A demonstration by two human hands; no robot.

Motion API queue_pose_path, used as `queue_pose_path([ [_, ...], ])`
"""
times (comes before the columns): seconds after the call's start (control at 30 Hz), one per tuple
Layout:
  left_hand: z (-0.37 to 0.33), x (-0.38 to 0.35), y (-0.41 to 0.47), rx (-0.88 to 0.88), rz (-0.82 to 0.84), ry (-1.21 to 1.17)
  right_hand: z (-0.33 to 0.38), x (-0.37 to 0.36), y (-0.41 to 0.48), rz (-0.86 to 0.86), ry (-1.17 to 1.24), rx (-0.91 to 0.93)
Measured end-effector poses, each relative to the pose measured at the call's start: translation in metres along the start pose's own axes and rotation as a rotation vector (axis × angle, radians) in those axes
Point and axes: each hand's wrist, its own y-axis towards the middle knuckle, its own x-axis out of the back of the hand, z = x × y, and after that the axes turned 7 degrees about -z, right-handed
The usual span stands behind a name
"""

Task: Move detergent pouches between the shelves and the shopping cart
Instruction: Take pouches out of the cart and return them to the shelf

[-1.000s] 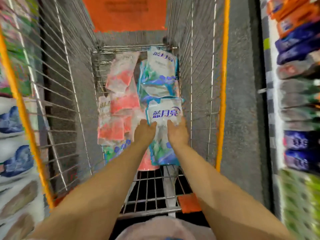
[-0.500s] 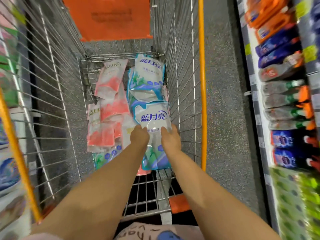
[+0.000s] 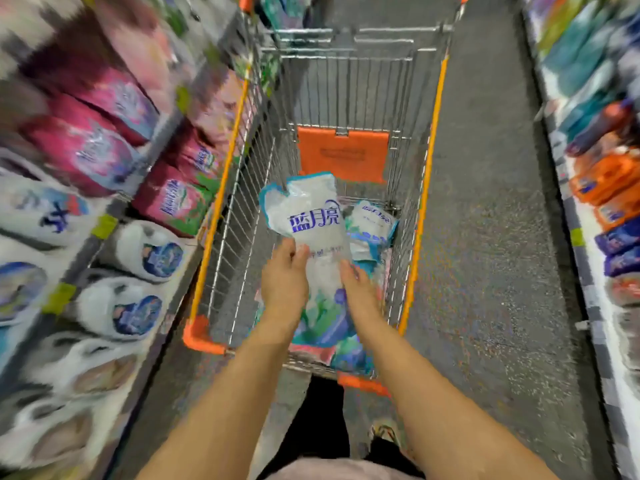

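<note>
A white and blue detergent pouch (image 3: 311,223) with blue lettering is lifted upright above the basket of the wire shopping cart (image 3: 420,209). My left hand (image 3: 284,284) grips its left side and my right hand (image 3: 360,292) grips its right side. Behind it, a second white and blue pouch (image 3: 372,226) lies in the cart. More pouches (image 3: 349,358) lie under my hands, mostly hidden. The left shelf (image 3: 104,225) holds pink and white pouches, blurred.
An orange flap (image 3: 343,154) hangs on the cart's far wall. Another cart (image 3: 346,32) stands nested ahead. Bottles and orange packs fill the right shelf (image 3: 602,188). Grey aisle floor (image 3: 491,237) runs between cart and right shelf. My feet (image 3: 384,434) stand behind the cart.
Both hands have lifted the white and blue pouch up out of the pile in the cart. The view has pulled back and swung left, so the left shelf shows.
</note>
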Motion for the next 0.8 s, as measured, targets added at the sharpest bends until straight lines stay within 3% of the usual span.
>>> queue_pose_path([
  [0.27,-0.125,0.155,-0.019,-0.348,-0.421,-0.238,0.150,-0.062,-0.110,0.310,0.293,0.381],
  [0.5,-0.184,0.310,-0.017,-0.607,-0.673,-0.273,0.253,-0.158,-0.217,0.404,0.406,0.753],
  [0.7,-0.195,0.483,0.014,-0.616,-0.569,-0.474,0.303,-0.298,-0.315,0.571,0.547,0.899],
  [0.8,-0.202,0.562,0.024,-0.578,-0.505,-0.402,0.329,-0.363,-0.361,0.647,0.578,0.964],
])
